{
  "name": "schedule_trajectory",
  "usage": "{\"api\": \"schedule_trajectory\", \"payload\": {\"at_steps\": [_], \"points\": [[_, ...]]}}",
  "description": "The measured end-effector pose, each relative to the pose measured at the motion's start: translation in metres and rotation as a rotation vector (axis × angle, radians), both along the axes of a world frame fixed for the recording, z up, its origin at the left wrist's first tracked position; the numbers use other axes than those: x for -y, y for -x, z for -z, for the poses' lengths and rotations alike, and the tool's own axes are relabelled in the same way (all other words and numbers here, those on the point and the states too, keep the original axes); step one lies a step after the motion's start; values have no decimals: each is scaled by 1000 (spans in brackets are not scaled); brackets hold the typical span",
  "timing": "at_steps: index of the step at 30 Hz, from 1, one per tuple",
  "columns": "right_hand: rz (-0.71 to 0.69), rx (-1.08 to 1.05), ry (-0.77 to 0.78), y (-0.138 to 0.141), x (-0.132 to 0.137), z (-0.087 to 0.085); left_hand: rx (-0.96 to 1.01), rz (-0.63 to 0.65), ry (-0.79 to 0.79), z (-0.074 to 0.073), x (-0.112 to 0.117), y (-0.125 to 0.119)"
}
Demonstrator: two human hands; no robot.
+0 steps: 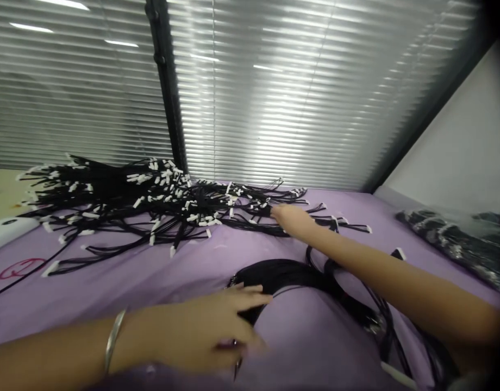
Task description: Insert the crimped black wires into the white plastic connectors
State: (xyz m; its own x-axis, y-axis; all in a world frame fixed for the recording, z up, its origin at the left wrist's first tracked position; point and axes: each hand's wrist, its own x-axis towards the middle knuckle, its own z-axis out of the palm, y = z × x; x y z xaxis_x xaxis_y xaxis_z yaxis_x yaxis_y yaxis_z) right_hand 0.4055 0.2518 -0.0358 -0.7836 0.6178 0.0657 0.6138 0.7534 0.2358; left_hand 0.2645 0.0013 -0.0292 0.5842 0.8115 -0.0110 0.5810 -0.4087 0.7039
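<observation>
My left hand, with a silver bangle at the wrist, lies over the near end of a curved bundle of black cables. Its fingers are spread and a little blurred. Below them shows a small dark, shiny piece whose kind I cannot make out. My right hand reaches forward to the right part of a large pile of black cables with white connectors. The back of that hand hides its fingers, so any grip there is out of sight.
A purple cloth with a red circled mark covers the table. At the right lie plastic-wrapped black cables. Loose black cables run under my right forearm. A white object sits at the left edge, and window blinds stand behind.
</observation>
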Motion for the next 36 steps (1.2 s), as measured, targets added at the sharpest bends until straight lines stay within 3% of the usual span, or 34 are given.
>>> {"api": "schedule_trajectory", "payload": {"at_steps": [4,6,8,10,17,21,25,30,36], "points": [[118,-51,-99,-21,10,-45,514,-361,342,23,-16,5],[156,-52,-121,-30,14,-62,766,-441,524,32,-24,7],[174,-35,-107,-34,16,-67,922,-471,614,36,-27,9],[161,-1,-58,-34,19,-59,1016,-466,637,38,-26,13],[58,34,114,-18,21,1,1144,-422,677,51,-26,23],[5,-7,122,14,13,21,1227,-408,702,55,-27,25],[39,-27,71,51,5,35,1257,-394,760,55,-24,24],[133,13,0,73,-1,26,1244,-372,788,54,-22,23],[185,88,-10,60,14,-24,1286,-397,831,51,-21,23]]}}
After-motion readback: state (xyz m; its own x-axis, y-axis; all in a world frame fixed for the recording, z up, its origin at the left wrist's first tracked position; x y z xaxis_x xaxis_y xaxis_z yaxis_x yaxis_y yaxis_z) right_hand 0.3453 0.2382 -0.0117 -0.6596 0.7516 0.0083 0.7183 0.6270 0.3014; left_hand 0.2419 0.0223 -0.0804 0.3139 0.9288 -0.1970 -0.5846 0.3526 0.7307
